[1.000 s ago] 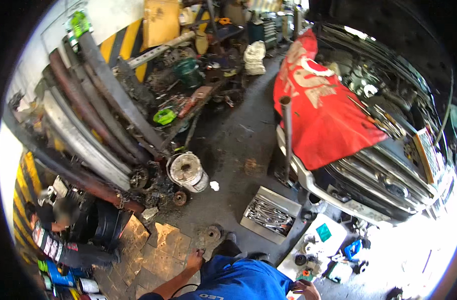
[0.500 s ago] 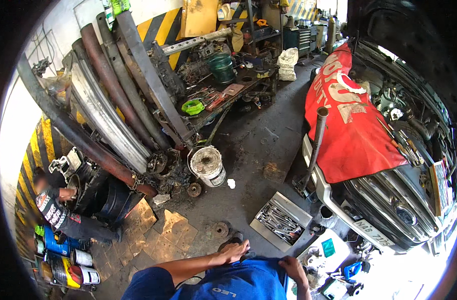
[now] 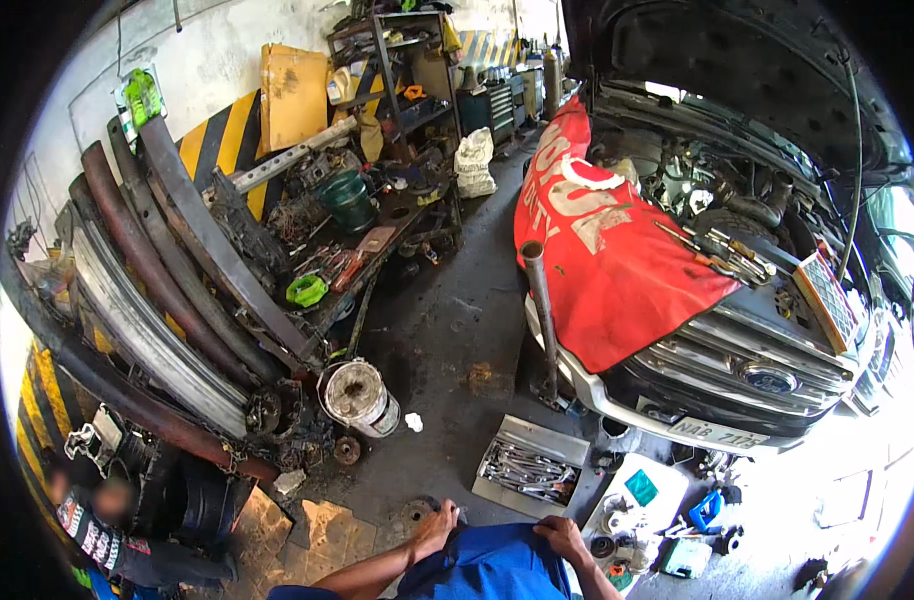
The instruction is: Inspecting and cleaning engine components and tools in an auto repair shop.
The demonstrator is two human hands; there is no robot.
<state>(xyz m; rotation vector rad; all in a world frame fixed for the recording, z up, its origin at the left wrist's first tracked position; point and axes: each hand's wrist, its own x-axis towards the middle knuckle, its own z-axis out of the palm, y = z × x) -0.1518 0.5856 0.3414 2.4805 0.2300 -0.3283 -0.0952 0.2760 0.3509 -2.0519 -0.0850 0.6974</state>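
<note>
In the head view, the blue shirt point(image 3: 487, 568) is low in the middle. The right hand point(image 3: 565, 540) pinches its edge. The left hand point(image 3: 433, 532) is curled up by its other side; I cannot tell if it grips the cloth. Ahead to the right, a red cloth point(image 3: 622, 285) with big pale letters lies over the front of a car point(image 3: 737, 345). The car has an oval badge point(image 3: 769, 377) and, under that, a number plate point(image 3: 715, 433) with writing.
</note>
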